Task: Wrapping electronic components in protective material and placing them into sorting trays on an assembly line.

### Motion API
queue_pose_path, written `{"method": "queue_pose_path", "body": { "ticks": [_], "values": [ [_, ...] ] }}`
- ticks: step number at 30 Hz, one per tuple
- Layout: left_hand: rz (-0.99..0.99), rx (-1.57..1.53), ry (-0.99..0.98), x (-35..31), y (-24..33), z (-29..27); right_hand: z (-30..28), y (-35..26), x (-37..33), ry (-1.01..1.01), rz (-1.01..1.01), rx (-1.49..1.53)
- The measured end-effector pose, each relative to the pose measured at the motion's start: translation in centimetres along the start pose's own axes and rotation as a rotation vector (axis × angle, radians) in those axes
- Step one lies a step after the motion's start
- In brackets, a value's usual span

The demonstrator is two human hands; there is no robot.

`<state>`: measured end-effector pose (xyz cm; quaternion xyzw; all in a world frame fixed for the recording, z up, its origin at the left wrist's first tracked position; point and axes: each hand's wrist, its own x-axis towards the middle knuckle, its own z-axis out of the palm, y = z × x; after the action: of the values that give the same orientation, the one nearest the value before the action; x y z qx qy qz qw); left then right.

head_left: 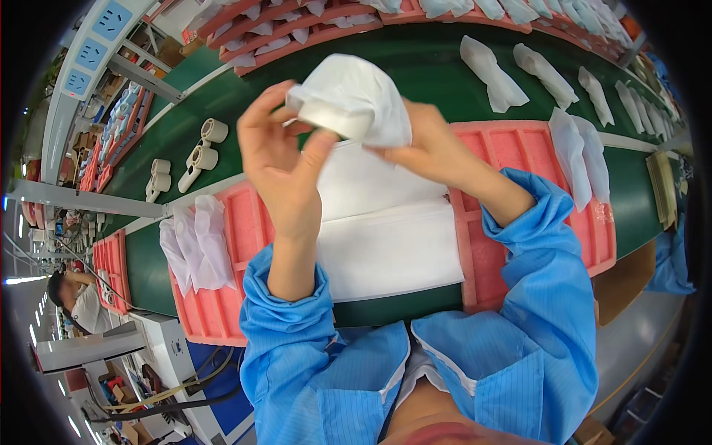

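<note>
Both hands are raised over the work surface around a white thin bag (pixel 356 78). A white, rounded plastic part (pixel 335 119) shows at the bag's mouth, and the rest of it is covered. My left hand (pixel 280 141) has its thumb and fingers curled at the mouth, pinching the bag's edge by the part; it is slightly blurred. My right hand (pixel 426 144) is closed around the other side of the bag, thumb underneath. Below them lies a stack of white sheets or flat bags (pixel 389 252).
Pink compartment trays (pixel 475 256) flank the stack, with wrapped items (pixel 196 245) on the left one and white bags (pixel 578 159) on the right. White appliances with round heads (pixel 199 157) stand on the green belt (pixel 415 74). Wrapped items (pixel 493 74) lie farther right. A person (pixel 85 300) is at far left.
</note>
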<state>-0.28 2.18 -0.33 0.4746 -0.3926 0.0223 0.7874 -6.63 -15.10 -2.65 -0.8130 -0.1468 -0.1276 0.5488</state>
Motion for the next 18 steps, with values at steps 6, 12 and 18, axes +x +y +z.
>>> {"method": "queue_pose_path", "body": {
  "ticks": [6,12,18],
  "values": [
    [0.284,0.567,0.100,-1.3,-0.7,0.9,0.9,-0.2,-0.1,0.299,-0.117,-0.561],
    [0.376,0.894,0.087,-0.8,0.9,0.4,0.6,-1.0,0.1,0.241,0.065,-0.260],
    [-0.146,0.437,0.231,1.9,-1.0,-5.2,-2.1,0.3,0.8,-0.302,0.494,0.319]
  ]
}}
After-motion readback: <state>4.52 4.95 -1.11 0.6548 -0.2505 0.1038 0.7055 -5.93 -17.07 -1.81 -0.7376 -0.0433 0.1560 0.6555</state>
